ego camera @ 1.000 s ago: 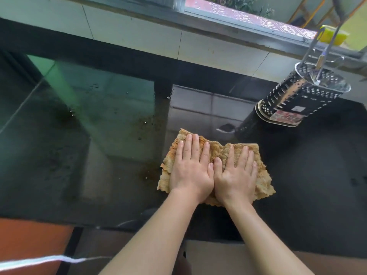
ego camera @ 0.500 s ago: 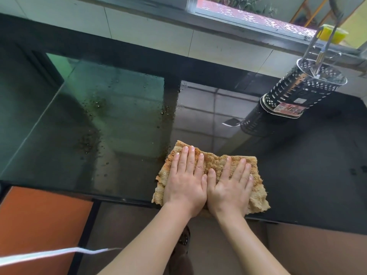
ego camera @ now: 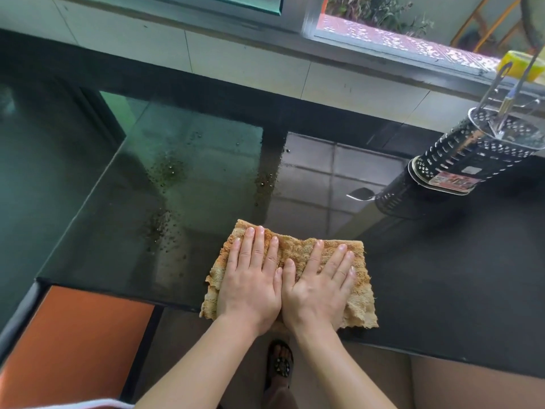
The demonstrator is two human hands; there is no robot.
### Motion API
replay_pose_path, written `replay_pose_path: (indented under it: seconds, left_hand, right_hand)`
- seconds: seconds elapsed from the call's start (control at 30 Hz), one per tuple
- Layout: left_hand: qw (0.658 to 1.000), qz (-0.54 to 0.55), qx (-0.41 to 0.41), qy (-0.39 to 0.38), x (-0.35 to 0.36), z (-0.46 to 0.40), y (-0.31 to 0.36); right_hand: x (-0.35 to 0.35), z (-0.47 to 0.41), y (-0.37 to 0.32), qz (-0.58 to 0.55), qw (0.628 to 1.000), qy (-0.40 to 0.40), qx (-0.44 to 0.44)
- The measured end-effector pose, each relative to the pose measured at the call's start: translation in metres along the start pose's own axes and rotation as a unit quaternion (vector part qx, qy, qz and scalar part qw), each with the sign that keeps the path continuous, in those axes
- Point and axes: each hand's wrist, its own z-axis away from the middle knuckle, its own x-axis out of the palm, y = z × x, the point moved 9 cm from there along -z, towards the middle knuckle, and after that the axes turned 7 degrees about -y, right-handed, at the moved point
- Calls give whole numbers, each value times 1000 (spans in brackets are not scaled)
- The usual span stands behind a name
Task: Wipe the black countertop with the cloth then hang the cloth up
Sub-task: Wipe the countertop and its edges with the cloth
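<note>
Pale square wall tiles (ego camera: 247, 63) run beneath a metal-framed window (ego camera: 306, 23) admitting daylight. An orange cabinet panel (ego camera: 73, 343) sits lower left, beside a grey floor (ego camera: 188, 343).

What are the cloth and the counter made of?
The cloth looks like fuzzy terry fabric: tan, looped pile, frayed edges. The counter seems polished black stone or glass; it mirrors the window and tiles like a wet, glossy surface.

cloth (ego camera: 290, 255) on countertop (ego camera: 442, 276) front edge, utensil holder (ego camera: 472, 154) behind right
</note>
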Motion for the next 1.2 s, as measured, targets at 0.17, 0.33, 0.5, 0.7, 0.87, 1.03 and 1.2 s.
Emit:
replay_pose_path:
  seconds: [0.17,0.33,0.5,0.7,0.87,1.03,1.2]
  left_hand:
    - [1000,3,-10,5,-7,-20,-11]
    - [1000,-9,-23,10,-15,-51,-20]
    - [999,-27,-26,1,-21,-90,-26]
    - [999,-29,-30,6,-37,-140,-32]
    - [999,-33,-35,10,-51,-188,-39]
    - [998,-47,-43,10,-68,-238,-44]
    - [998,-50,-47,3,-83,-285,-48]
  right_hand:
    - [0,-18,-12,-12,1000,-3,11]
    - [-8,-45,-25,-15,1000,-6,19]
    - [-18,-79,-36,-11,999,-1,31]
    - [-33,-128,-56,-16,999,-8,31]
    - [-49,-172,-74,-13,1000,-2,27]
    - [-68,-218,-92,-9,999,13,28]
    - [-86,-263,-110,-16,999,21,23]
